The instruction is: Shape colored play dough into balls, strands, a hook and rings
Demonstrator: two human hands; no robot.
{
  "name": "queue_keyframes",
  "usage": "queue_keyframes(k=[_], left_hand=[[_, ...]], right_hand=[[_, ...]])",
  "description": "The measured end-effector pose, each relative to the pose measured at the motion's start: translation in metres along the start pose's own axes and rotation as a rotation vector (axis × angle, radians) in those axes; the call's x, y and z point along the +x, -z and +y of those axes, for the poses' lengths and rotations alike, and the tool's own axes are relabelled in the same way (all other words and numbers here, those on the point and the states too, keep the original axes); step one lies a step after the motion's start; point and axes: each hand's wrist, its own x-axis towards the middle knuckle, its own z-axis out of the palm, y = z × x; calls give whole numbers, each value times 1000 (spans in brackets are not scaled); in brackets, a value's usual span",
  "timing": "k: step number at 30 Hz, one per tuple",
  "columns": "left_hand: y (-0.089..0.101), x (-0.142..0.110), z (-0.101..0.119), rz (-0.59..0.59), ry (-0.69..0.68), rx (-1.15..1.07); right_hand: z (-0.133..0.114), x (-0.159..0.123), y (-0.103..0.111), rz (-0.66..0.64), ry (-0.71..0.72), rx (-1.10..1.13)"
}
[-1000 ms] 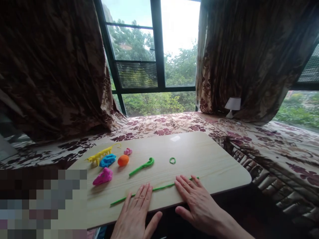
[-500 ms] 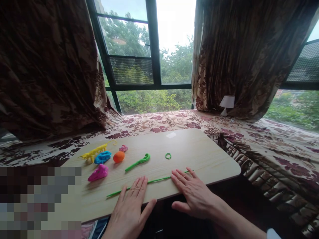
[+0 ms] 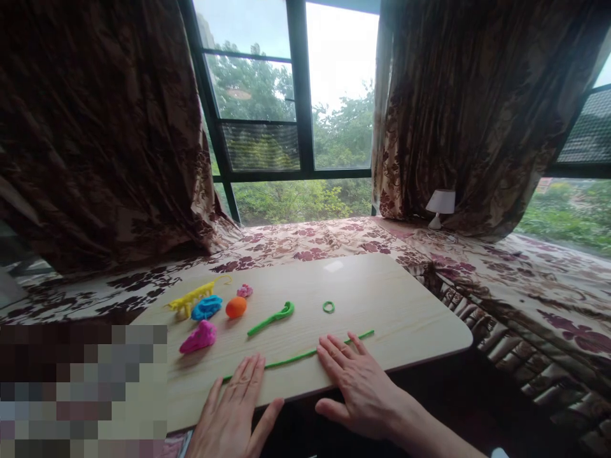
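A long thin green strand of modelling clay lies across the near part of the table. My left hand rests flat on its left end, fingers stretched out. Further right, my right hand lies flat over the strand with fingers outstretched, and the strand's tip shows past them. Beyond the hands are a thicker green clay piece with a curled end and a small green clay ring.
To the left sit an orange clay ball, blue clay, a magenta clay lump, a small pink clay piece and a yellow clay figure. A white lamp stands on the patterned cloth by the window.
Both hands have shifted left along the green strand, so more of its right end shows. The left end is now mostly under my left hand. The whole view has moved slightly.
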Motion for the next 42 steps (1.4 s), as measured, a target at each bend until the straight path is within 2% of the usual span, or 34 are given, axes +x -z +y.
queue_keyframes(k=[3,8,13,15,18,21,26,30,34,37,40,42], left_hand=[[3,2,1,-19,-6,-12],[6,17,2,-12,40,-31],[1,9,-3,-20,0,-48],[4,9,-2,-14,12,-49],[12,17,11,24,23,-42],[18,28,31,82,-83,-45],[11,32,51,55,-185,-72],[7,28,48,43,-210,-80],[10,35,49,44,-182,-80],[10,38,48,44,-190,-80],[6,33,35,69,-220,-67],[4,27,17,134,-162,-48]], right_hand=[[0,0,-3,-7,14,3],[5,15,-3,8,-80,-29],[4,8,-7,13,-7,-34],[4,6,-9,24,-23,-40],[6,14,-10,31,-47,-53],[8,21,-9,47,-39,-65],[13,17,-6,57,-61,-64],[16,11,-5,26,-8,-41],[15,16,-3,13,-37,-32],[15,15,4,-10,-1,-24],[22,4,11,-5,10,-23],[32,-5,16,55,-53,-44]])
